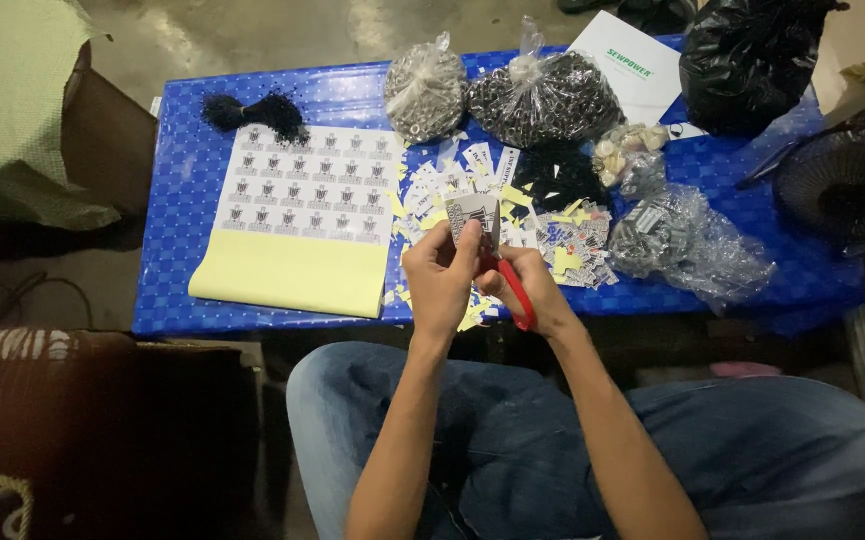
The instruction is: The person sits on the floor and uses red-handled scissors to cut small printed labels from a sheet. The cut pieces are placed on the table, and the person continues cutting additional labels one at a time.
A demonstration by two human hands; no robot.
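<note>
Blue table (192,200) — printed label sheet (302,200), cut tags, bagged metal rings (542,95). Left hand (439,280) pinches a small printed label (472,215) (above table's near edge); right hand (522,285) grips red-handled scissors (514,290) — at label.

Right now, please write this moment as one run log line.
left hand: holds printed label | right hand: cuts it with red-handled scissors | label sheet on blue table
</note>
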